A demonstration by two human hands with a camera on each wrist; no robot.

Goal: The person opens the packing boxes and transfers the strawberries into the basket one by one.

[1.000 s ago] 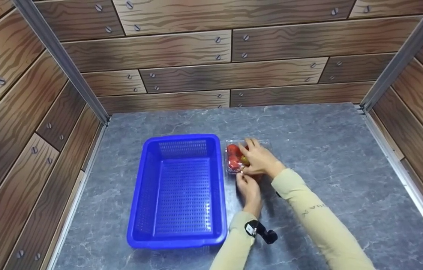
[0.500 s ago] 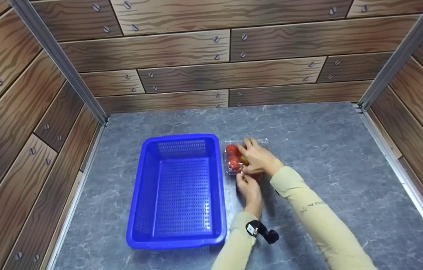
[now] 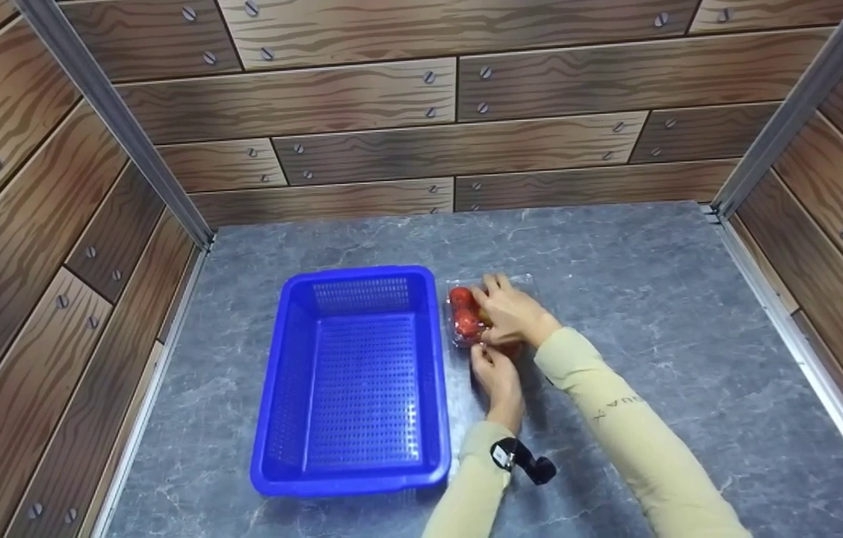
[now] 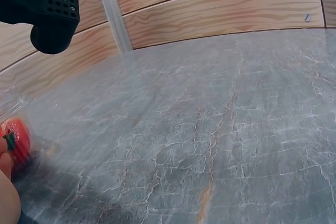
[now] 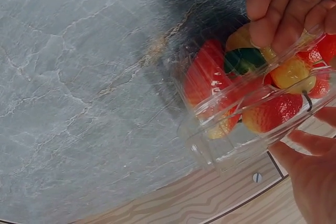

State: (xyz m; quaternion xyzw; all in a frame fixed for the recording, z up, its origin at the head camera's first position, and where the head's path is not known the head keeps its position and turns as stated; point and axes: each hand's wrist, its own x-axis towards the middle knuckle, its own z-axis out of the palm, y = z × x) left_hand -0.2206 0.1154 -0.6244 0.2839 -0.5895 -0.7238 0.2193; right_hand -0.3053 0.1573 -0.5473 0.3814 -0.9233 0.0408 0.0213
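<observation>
A clear plastic box [image 3: 523, 281] filled with glossy red and yellow fruit [image 3: 464, 323] stands on the grey table. My right hand [image 3: 515, 312] lies across its top, fingers spread toward the far side. At the near edge, my left hand [image 3: 498, 382] pinches the box rim with curled fingers. The right wrist view shows the ridged plastic [image 5: 202, 150] close up, a dark green leaf [image 5: 244, 60] among the fruit, the left hand [image 5: 286, 9] above and the right hand [image 5: 312, 166] below. Only a sliver of left hand [image 4: 6, 198] and one red fruit [image 4: 20, 142] appear in the left wrist view.
Just left of the plastic box sits a large blue perforated basket [image 3: 440, 373] with nothing in it. Wood-patterned walls [image 3: 362, 164] enclose the table at the back and both sides. A black wrist camera [image 3: 533, 465] sticks out from the left sleeve.
The right hand stays over the box with almost no shift, and the left hand holds its place at the near edge. The whole head view has drifted slightly.
</observation>
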